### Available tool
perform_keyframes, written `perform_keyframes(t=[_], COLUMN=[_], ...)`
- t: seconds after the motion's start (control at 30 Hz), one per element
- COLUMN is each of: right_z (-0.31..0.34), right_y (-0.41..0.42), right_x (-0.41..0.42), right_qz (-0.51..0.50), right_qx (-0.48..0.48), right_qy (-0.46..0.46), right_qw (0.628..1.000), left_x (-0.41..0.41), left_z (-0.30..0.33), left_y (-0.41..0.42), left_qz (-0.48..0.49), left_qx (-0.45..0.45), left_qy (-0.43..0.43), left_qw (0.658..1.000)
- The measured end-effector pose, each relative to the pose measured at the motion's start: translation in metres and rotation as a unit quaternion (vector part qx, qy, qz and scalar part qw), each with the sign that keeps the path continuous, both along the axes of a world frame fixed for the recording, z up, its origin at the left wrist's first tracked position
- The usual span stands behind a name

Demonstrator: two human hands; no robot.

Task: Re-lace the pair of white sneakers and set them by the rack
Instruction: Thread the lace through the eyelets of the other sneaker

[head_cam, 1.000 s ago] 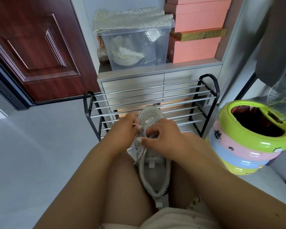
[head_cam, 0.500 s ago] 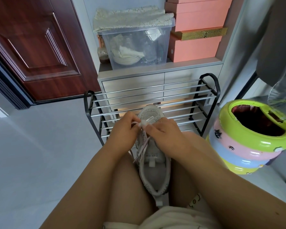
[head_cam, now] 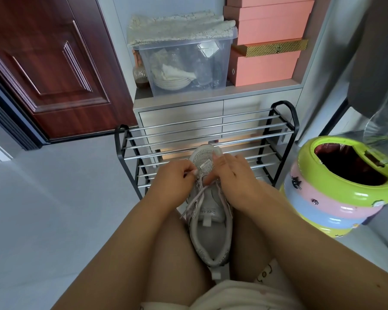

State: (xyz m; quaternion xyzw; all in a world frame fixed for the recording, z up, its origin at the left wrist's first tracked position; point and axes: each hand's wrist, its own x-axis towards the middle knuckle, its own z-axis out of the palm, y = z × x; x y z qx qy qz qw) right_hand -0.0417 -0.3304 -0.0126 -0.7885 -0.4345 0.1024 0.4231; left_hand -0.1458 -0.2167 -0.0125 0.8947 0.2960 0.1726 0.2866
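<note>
1 white sneaker [head_cam: 211,222] is wedged between the person's thighs, toe pointing away toward the shoe rack [head_cam: 202,139], heel nearest the body. The toe is seen overlapping the rack's front rails; whether it touches them can't be told. The rack is stood against a grey drawer unit [head_cam: 182,117]. Open grey floor [head_cam: 54,209] is seen to the left, out to the dark red door [head_cam: 47,63]. Room to the right is tighter: a striped bin [head_cam: 336,198] w/ a green rim is stood near the right knee, just beside the rack's right end.

On the drawer unit a clear tub [head_cam: 188,61] w/ a cloth over it is placed next to stacked pink boxes [head_cam: 267,39] and 1 gold box [head_cam: 276,48].

Writing: a label on the sneaker's tongue is printed upside down to the camera; approx. "DREAM", not fully legible. A small tab near the toe carries text too small to read.

Grip: the left hand [head_cam: 177,182] is curled, fingertips pinching the lace [head_cam: 195,202] at the shoe's left side near the lowest eyelets. The right hand [head_cam: 235,175] is curled over the forefoot from the right, fingers bent onto the upper at the lace area; whether lace is pinched there can't be told. Loose lace is trailed over the tongue and left edge.
</note>
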Motion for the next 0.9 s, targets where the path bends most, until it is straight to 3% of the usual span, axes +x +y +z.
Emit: perform_keyframes(t=[0.2,0.43,0.6,0.77,0.9], right_z=[0.007,0.0,0.001,-0.003,-0.002], right_y=[-0.007,-0.008,-0.01,-0.007,-0.003], right_x=[0.007,0.014,0.011,0.012,0.008], right_qz=[0.048,0.057,0.045,0.027,0.034], right_qx=[-0.068,0.011,0.028,0.034,-0.032], right_qy=[-0.082,-0.003,-0.005,-0.028,-0.066], right_qw=[0.993,0.998,0.999,0.999,0.997], left_x=[0.003,0.006,0.005,0.007,0.005], left_z=[0.009,0.018,0.026,0.019,0.017], left_y=[-0.004,-0.014,-0.015,-0.015,-0.008], left_qz=[0.013,0.016,0.008,-0.005,-0.016], left_qx=[-0.01,-0.038,0.008,0.109,0.103], left_qy=[0.019,0.113,0.158,0.169,0.168], left_qw=[1.0,0.993,0.987,0.979,0.98])
